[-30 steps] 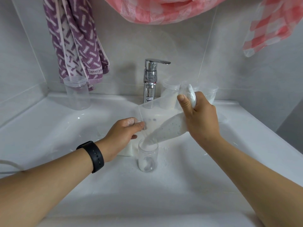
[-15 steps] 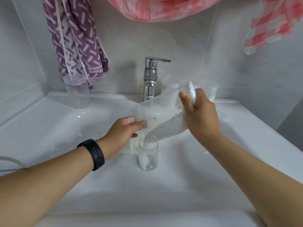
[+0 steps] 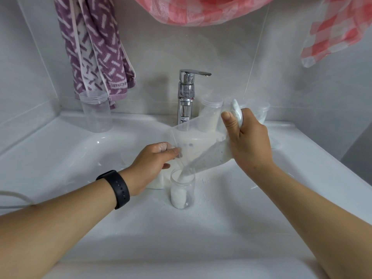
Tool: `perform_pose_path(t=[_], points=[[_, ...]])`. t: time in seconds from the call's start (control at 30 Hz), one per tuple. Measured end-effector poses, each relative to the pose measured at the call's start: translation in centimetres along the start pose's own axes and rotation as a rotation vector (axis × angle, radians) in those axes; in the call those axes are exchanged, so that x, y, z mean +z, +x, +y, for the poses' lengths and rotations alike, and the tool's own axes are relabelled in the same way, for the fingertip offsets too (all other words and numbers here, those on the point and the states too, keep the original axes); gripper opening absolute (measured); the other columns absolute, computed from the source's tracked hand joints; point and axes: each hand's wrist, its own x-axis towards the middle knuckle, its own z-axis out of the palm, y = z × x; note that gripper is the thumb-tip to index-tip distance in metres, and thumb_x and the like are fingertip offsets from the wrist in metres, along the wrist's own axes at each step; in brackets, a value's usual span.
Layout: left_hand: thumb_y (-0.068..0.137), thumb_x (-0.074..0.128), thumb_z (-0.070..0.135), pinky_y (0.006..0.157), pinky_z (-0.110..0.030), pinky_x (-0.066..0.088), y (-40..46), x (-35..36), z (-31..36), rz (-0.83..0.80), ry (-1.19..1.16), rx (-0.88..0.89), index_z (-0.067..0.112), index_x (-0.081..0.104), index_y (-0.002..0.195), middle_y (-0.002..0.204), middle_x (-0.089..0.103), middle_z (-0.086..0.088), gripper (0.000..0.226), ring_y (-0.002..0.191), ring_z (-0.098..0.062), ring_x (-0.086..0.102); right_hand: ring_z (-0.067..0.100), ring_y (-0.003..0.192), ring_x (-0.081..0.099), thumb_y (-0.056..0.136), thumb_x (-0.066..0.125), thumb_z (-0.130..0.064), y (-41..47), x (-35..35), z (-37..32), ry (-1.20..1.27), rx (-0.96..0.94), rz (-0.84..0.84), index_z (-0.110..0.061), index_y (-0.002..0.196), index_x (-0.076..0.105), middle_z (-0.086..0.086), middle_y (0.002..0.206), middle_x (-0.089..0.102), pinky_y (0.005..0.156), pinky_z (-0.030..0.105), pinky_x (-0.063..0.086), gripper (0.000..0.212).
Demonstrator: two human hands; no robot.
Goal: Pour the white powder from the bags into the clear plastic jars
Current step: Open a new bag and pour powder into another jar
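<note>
Both hands (image 3: pixel 153 164) keep the bag (image 3: pixel 203 150) tipped; the jar (image 3: pixel 182 191) has filled further.

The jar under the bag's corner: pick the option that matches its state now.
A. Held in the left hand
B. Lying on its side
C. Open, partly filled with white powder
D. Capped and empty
C: the jar stands upright and uncapped in the sink, white powder partway up, while the bag, held by the left hand and right hand, pours into its mouth.
</note>
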Motion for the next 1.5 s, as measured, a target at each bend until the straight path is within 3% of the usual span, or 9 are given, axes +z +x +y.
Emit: perform_pose_path(t=[0.4,0.63,0.8,0.93,1.1,1.5], points=[[0.099,0.06,0.027,0.098,-0.038,0.054,-0.04,-0.02,0.07,0.001,-0.002,0.012,0.017,0.076,0.091,0.096,0.075,0.009,0.02,0.106,-0.009,0.066,0.015,0.057,0.04,0.09,0.035,-0.073,0.01,-0.1,-0.09,0.017,-0.022,0.012,-0.022,0.083,0.037,-0.007,0.061,0.043,0.054,0.035,0.027,0.052],[0.099,0.061,0.027,0.098,-0.037,0.054,-0.07,-0.03,0.01,0.001,0.002,0.007,0.018,0.076,0.09,0.098,0.075,0.011,0.021,0.106,-0.007,0.066,0.014,0.056,0.039,0.091,0.035,-0.072,-0.03,-0.13,-0.14,0.01,-0.025,0.001,-0.03,0.074,0.03,-0.007,0.06,0.042,0.054,0.034,0.027,0.046],[0.099,0.061,0.027,0.098,-0.037,0.054,-0.12,-0.02,-0.01,0.004,0.002,0.008,0.015,0.077,0.094,0.1,0.075,0.01,0.021,0.106,-0.006,0.066,0.017,0.059,0.043,0.091,0.032,-0.073,-0.08,0.01,-0.01,0.031,-0.025,0.013,-0.02,0.085,0.04,-0.006,0.064,0.046,0.058,0.035,0.032,0.054],[0.099,0.061,0.027,0.099,-0.038,0.054,-0.1,0.03,0.01,0.005,0.002,0.007,0.014,0.076,0.094,0.099,0.075,0.009,0.021,0.106,-0.008,0.066,0.016,0.06,0.043,0.097,0.032,-0.068,-0.14,-0.02,0.06,0.041,-0.005,-0.001,-0.027,0.077,0.037,-0.006,0.064,0.046,0.059,0.035,0.032,0.045],[0.099,0.061,0.026,0.099,-0.038,0.054,-0.05,0.04,0.06,0.003,-0.002,0.005,0.015,0.076,0.092,0.097,0.075,0.009,0.02,0.106,-0.009,0.066,0.014,0.059,0.042,0.099,0.034,-0.066,-0.12,-0.01,-0.06,0.032,-0.017,0.015,-0.021,0.082,0.04,-0.006,0.064,0.045,0.056,0.035,0.029,0.047],[0.099,0.061,0.028,0.098,-0.037,0.054,-0.07,0.01,0.01,0.002,0.004,0.002,0.013,0.076,0.095,0.098,0.075,0.01,0.021,0.105,-0.007,0.067,0.016,0.06,0.042,0.099,0.032,-0.067,-0.19,-0.13,-0.15,0.047,-0.014,0.017,-0.028,0.075,0.034,-0.005,0.064,0.044,0.059,0.035,0.03,0.046]])
